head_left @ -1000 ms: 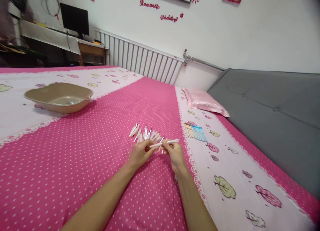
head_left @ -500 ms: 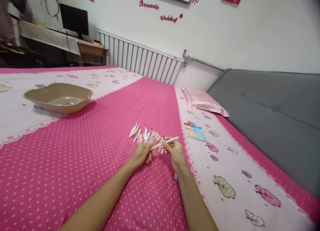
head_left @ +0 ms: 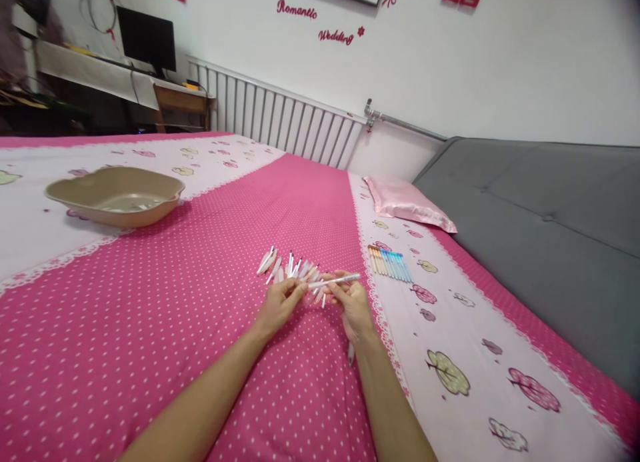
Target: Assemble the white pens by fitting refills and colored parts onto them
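A white pen (head_left: 336,281) is held level between both hands, just above the pink dotted bedspread (head_left: 175,302). My left hand (head_left: 278,305) pinches its left end with the fingers closed. My right hand (head_left: 353,305) grips the pen's middle and right part, fingers curled round it. Right behind the hands lies a loose heap of several white pens (head_left: 290,269). A row of coloured pens (head_left: 391,263), orange to blue, lies side by side on the pale strip to the right. One more pen (head_left: 351,353) pokes out under my right wrist.
A beige heart-shaped basin (head_left: 114,194) sits on the bed at far left. A pink satin pillow (head_left: 406,203) lies at the back right beside a grey padded headboard (head_left: 540,229). A white radiator (head_left: 280,119) and a desk with a monitor (head_left: 147,41) line the far wall.
The pen has tilted from slanting to nearly level. My left hand moved up along it and now pinches its left end; both hands shifted slightly away from me.
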Available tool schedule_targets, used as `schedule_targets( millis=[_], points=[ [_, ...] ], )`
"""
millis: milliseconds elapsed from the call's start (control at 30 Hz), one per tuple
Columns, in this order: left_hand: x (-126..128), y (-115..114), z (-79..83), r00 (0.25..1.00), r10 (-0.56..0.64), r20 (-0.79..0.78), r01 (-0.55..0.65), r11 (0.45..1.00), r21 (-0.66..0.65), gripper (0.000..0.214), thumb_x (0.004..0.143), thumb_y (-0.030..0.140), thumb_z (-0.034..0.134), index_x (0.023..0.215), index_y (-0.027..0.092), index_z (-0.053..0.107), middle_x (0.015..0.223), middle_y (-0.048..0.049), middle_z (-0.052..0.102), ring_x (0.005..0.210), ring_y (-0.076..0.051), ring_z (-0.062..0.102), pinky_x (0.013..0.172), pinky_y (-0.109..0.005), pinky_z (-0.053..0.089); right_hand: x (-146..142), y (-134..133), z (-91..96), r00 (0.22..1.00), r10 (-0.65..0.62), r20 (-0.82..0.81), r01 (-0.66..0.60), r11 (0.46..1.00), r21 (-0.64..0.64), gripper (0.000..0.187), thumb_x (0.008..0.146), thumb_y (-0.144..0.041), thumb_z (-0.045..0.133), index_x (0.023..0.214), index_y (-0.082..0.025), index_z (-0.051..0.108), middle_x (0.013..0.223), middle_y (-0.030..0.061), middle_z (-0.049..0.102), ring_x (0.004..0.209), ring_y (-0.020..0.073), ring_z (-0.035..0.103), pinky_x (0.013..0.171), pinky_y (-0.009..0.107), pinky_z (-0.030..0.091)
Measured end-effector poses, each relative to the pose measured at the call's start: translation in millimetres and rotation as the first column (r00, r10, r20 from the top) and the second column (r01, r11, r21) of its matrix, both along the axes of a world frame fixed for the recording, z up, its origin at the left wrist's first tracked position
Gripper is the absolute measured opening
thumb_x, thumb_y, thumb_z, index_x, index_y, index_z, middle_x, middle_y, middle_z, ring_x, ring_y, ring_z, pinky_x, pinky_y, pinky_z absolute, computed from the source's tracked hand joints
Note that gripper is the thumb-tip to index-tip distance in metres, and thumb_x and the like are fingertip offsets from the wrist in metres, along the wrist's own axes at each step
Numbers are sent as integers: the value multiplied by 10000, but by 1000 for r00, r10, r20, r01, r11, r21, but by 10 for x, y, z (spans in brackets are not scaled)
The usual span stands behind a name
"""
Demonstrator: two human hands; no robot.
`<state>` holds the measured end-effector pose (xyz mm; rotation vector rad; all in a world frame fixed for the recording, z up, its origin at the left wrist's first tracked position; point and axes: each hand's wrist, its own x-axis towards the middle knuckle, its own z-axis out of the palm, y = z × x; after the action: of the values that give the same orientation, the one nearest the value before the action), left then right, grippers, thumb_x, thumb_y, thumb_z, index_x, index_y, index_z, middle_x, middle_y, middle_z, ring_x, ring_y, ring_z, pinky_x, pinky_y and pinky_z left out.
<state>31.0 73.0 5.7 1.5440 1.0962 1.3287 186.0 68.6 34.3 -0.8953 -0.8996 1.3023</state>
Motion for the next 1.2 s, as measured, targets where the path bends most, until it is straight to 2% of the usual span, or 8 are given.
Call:
schedule_targets(
  millis=[133, 367, 533, 733, 867, 1000, 1100, 1200],
  points=[
    [-9, -22, 11, 999, 34, 0, -34, 987, -155, 537, 807, 554, 385, 525, 130, 553, 443, 21, 452, 417, -80, 393, 449, -220, 281, -6, -9, 16, 999, 42, -17, -42, 999, 6, 380, 616, -183, 737, 918, -178, 506, 813, 5, 693, 560, 66, 600, 442, 130, 419],
    [42, -9, 16, 997, 7, 80, -7, 1000, 3, 388, 608, 345, 706, 899, 149, 539, 688, 18, 547, 588, -101, 503, 525, -202, 380, -7, 0, -2, 1000, 7, 1, -7, 1000, -3, 388, 607, -199, 739, 916, -185, 505, 832, 14, 689, 578, 83, 605, 442, 147, 422],
    [13, -9, 1, 1000, -12, -20, 13, 999, 52, 248, 745, 371, 575, 791, 128, 584, 656, 5, 545, 571, -94, 463, 532, -207, 354, 6, 4, -3, 1000, 13, 0, -13, 1000, 12, 379, 617, -214, 735, 913, -191, 499, 821, 5, 686, 565, 75, 596, 450, 145, 417],
    [-11, -5, -7, 996, -21, -82, 14, 997, -78, 502, 810, 535, 400, 599, 119, 588, 484, 30, 445, 456, -80, 369, 462, -213, 265, 43, 14, 19, 998, 20, -53, -19, 999, 27, 351, 619, -204, 734, 886, -194, 506, 851, 2, 675, 602, 65, 580, 461, 136, 404],
    [-6, 19, -43, 996, -25, -85, 17, 996, -90, 527, 793, 576, 399, 590, 123, 576, 468, 29, 454, 444, -82, 376, 448, -210, 268, 128, 54, 37, 989, -74, -128, 77, 997, 19, 309, 627, -227, 729, 869, -202, 538, 857, -3, 663, 615, 73, 567, 469, 157, 414],
    [-13, 22, -56, 997, -41, -66, 35, 995, -96, 530, 791, 584, 397, 595, 123, 572, 483, 22, 472, 452, -86, 398, 456, -211, 292, 300, 96, 59, 931, -234, -280, 234, 972, -34, 175, 674, -287, 680, 775, -204, 565, 601, -60, 554, 540, 66, 521, 468, 164, 421],
    [-19, 25, -65, 995, -78, -62, 72, 993, -91, 519, 800, 571, 395, 603, 123, 570, 487, 28, 465, 451, -80, 386, 456, -207, 285, 358, 91, 55, 965, -149, -216, 124, 984, -126, 186, 731, -378, 629, 772, -201, 586, 456, -87, 407, 426, 66, 448, 379, 159, 370],
    [-16, 25, -62, 991, -106, -82, 99, 992, -78, 510, 808, 559, 390, 593, 128, 557, 478, 36, 439, 444, -73, 358, 443, -202, 257, 282, 59, 36, 991, 79, -108, -103, 964, -244, 294, 736, -440, 624, 863, -175, 619, 456, -74, 449, 377, 61, 437, 299, 145, 279]
  ],
)
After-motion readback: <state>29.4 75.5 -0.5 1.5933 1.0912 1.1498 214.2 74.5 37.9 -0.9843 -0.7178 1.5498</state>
